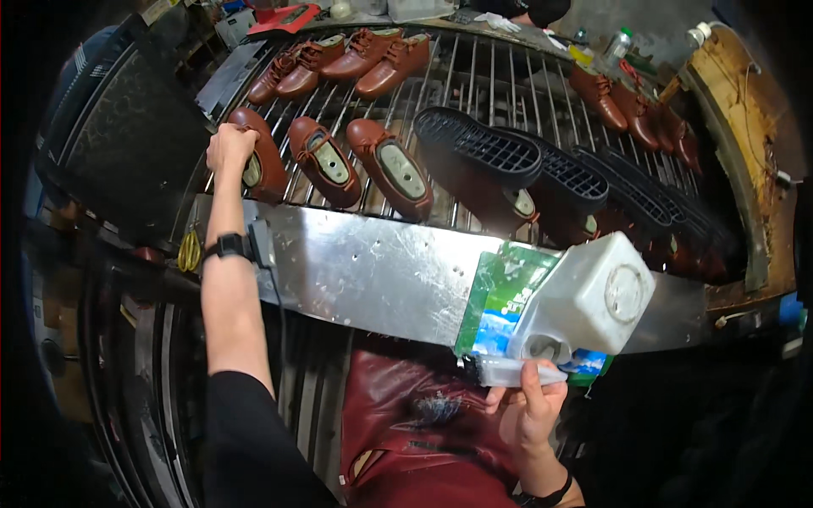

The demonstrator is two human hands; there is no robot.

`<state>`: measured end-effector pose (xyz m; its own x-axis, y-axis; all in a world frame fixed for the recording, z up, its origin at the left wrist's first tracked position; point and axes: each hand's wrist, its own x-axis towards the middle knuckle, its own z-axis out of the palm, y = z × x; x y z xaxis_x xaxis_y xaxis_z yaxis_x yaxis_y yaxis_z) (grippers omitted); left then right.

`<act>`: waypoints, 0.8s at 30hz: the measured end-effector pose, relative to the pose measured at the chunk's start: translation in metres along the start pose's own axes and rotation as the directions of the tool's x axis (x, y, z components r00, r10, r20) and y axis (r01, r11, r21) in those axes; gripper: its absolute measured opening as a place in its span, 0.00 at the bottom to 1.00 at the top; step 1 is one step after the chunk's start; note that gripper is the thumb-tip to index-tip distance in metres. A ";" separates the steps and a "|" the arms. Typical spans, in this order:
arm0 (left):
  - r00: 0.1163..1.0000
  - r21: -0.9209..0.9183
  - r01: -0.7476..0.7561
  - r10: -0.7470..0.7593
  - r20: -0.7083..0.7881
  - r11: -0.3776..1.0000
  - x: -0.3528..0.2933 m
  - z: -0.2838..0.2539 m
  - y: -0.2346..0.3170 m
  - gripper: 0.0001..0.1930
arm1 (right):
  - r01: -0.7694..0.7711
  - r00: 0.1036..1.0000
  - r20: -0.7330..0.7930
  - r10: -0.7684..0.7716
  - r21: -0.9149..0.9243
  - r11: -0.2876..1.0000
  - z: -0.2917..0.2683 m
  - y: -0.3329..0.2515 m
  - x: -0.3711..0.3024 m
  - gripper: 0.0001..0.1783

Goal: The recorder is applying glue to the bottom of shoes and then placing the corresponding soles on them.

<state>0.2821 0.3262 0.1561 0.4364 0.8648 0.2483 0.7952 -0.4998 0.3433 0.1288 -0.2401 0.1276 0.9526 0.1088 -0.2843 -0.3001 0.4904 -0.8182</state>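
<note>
At the rack's left end, my left hand [230,148] is closed on the upper of a brown leather lace-up shoe [269,165]. Two similar shoes, a brown shoe [324,161] and another brown shoe [389,169], sit just to its right with pale insoles showing. Low on the right, my right hand [535,406] pinches a whitish, flat-handled brush [512,372] with dark bristles at its left end. The brush lies just below the mouth of a white plastic jug [597,292]. Under the jug is a green and blue plastic bag [500,292]. What the jug holds cannot be made out.
Metal bars form the rack [474,76], with a bare metal ledge [364,267] along its front. Black treaded soles [483,148] rest over brown shoes at right. More brown shoes [394,63] stand at the back. Yellow-handled scissors [190,250] hang at left.
</note>
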 end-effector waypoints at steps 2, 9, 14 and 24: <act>0.991 0.120 -0.014 -0.002 0.131 0.993 0.033 0.032 0.002 0.26 | 0.002 0.999 -0.038 -0.003 -0.029 1.000 -0.001 -0.003 0.005 0.11; 0.999 -0.086 0.042 -0.039 0.037 0.995 0.010 0.042 -0.050 0.53 | 0.029 0.997 -0.074 -0.035 -0.072 0.997 0.016 -0.002 0.009 0.13; 0.894 -0.414 -0.444 0.360 -0.267 0.795 -0.244 -0.096 -0.087 0.08 | 0.027 0.992 -0.119 -0.043 -0.130 0.991 0.015 0.016 0.005 0.17; 0.639 0.616 0.754 -0.476 -0.605 0.229 -0.474 -0.627 -0.399 0.34 | 0.022 0.993 0.114 -0.018 -0.030 0.999 -0.033 0.007 -0.003 0.17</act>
<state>-0.5060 0.0853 0.4692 -0.3543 0.7614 0.5429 0.7702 0.5668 -0.2924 0.1219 -0.2658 0.1066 0.9575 0.1973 -0.2105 -0.2805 0.4665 -0.8389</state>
